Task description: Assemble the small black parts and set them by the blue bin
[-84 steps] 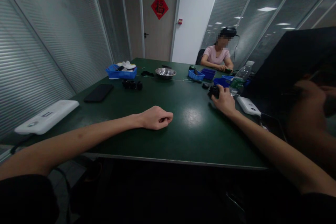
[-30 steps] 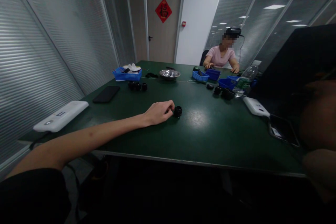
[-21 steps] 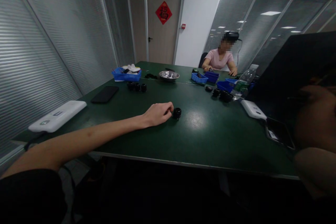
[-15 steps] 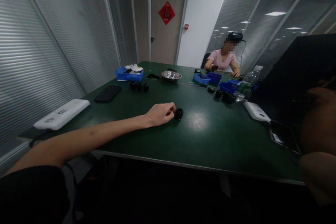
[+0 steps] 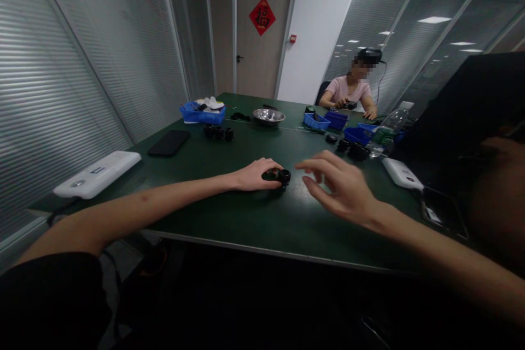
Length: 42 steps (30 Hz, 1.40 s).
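Note:
A small black cylindrical part [image 5: 285, 176] rests on the green table in front of me; its exact kind is too small to make out. My left hand [image 5: 256, 175] has come round it from the left, thumb and fingers curved with their tips on its sides. Just to the right of the part, my right hand [image 5: 342, 186] hovers over the table with fingers spread, slightly blurred and holding nothing. Similar black parts [image 5: 219, 133] stand in a row farther back on the left, and more dark parts [image 5: 356, 151] sit on the right.
A metal bowl [image 5: 268, 116] and blue bins [image 5: 203, 114] stand toward the back. On the left lie a black phone-like slab [image 5: 169, 143] and a white device [image 5: 97, 174]. A water bottle [image 5: 388, 130] stands at right. Across the table sits a person [image 5: 348, 90] holding something dark.
My right hand has come in from the right edge toward the black part. My left hand has opened wider around the part and shifted slightly right. The person opposite has raised a dark object.

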Each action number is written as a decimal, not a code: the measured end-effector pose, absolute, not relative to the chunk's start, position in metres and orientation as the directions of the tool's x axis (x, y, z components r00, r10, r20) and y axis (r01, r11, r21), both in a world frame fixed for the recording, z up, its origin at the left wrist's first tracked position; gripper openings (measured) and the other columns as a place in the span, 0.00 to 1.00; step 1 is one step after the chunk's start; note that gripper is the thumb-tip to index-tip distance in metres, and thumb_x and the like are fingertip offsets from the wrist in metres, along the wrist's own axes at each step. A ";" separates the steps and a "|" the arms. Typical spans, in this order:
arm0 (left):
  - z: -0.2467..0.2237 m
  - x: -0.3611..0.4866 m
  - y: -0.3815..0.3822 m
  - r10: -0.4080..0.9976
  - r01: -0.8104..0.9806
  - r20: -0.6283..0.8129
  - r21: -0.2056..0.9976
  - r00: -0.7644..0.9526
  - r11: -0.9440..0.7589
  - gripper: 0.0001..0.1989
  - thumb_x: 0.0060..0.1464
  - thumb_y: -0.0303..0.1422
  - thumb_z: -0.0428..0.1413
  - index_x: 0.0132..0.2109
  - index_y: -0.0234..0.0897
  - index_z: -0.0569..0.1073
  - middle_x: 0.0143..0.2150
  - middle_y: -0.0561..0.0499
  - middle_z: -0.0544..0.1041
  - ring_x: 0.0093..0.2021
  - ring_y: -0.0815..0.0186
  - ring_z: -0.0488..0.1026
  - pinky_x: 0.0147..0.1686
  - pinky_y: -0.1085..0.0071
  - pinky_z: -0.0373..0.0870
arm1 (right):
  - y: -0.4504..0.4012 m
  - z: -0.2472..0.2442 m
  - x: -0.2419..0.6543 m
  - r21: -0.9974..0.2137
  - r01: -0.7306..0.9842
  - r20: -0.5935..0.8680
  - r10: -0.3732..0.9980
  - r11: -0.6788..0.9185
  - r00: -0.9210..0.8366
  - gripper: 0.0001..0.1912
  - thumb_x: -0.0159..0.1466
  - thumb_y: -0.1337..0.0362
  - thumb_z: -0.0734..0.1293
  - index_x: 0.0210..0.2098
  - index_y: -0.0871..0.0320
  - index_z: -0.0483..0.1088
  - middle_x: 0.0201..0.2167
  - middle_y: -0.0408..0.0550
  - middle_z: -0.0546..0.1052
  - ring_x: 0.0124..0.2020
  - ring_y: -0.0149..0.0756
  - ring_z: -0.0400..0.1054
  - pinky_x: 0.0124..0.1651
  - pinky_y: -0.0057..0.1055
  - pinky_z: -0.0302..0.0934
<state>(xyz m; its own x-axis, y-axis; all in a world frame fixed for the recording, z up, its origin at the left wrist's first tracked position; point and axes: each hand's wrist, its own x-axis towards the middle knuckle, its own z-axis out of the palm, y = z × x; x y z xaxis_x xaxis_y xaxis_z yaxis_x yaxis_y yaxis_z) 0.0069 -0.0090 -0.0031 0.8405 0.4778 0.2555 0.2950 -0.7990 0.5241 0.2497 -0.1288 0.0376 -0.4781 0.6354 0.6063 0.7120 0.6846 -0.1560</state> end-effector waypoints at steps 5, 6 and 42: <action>-0.002 0.006 -0.006 0.425 0.224 0.239 0.577 0.873 -0.785 0.20 0.63 0.45 0.57 0.54 0.37 0.76 0.52 0.45 0.77 0.53 0.58 0.71 0.53 0.65 0.65 | -0.098 0.021 0.251 -0.305 0.598 0.462 0.664 0.741 -0.588 0.22 0.74 0.61 0.62 0.66 0.49 0.65 0.54 0.54 0.73 0.44 0.41 0.74 0.39 0.37 0.76; -0.002 0.005 -0.005 0.409 0.201 0.234 0.597 0.882 -0.776 0.18 0.64 0.43 0.57 0.54 0.37 0.76 0.52 0.45 0.77 0.52 0.59 0.72 0.52 0.66 0.65 | -0.093 0.017 0.252 -0.332 0.585 0.451 0.669 0.740 -0.591 0.21 0.73 0.60 0.63 0.65 0.49 0.67 0.53 0.54 0.73 0.45 0.41 0.74 0.39 0.37 0.76; 0.007 0.005 -0.026 0.599 0.057 0.079 0.977 0.797 -0.205 0.20 0.55 0.33 0.65 0.53 0.31 0.79 0.45 0.44 0.82 0.35 0.70 0.77 0.42 0.69 0.76 | -0.105 -0.007 0.237 -0.314 0.570 0.654 0.608 0.759 -0.450 0.19 0.67 0.62 0.70 0.57 0.52 0.71 0.48 0.53 0.75 0.42 0.41 0.74 0.33 0.35 0.76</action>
<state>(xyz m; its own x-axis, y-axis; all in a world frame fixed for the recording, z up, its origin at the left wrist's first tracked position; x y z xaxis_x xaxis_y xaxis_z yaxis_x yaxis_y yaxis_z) 0.0047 -0.0259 0.0073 0.7967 0.5991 0.0793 0.0566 -0.2046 0.9772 0.2373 -0.1049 -0.0067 -0.4497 0.6083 0.6541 0.5698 0.7593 -0.3143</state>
